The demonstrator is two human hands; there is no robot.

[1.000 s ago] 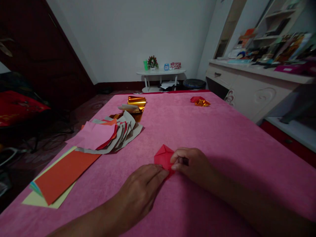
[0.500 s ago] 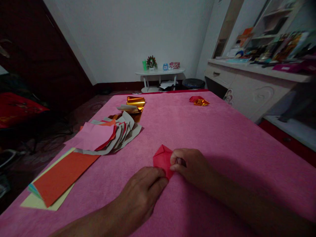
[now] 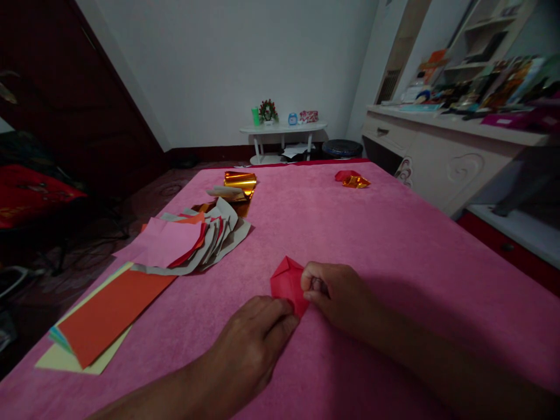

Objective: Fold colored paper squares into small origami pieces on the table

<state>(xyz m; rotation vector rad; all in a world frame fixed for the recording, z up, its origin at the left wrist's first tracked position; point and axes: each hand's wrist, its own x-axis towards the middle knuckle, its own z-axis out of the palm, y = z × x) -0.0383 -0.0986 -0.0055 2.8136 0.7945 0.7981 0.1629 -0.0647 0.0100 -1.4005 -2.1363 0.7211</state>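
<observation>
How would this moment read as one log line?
left hand: on folded red paper | right hand: at paper's right edge | orange sheet: left, on pink cloth | gold roll: far left

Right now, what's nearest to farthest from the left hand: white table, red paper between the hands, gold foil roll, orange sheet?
1. Red paper: touching the left hand.
2. Orange sheet: off leftward.
3. Gold foil roll: well ahead.
4. White table: in the background.

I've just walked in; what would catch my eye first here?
Probably the folded red paper on the pink surface, with the left hand and right hand both at it. A bright orange sheet lies at the left, and shiny gold foil gleams farther back on that side.
</observation>
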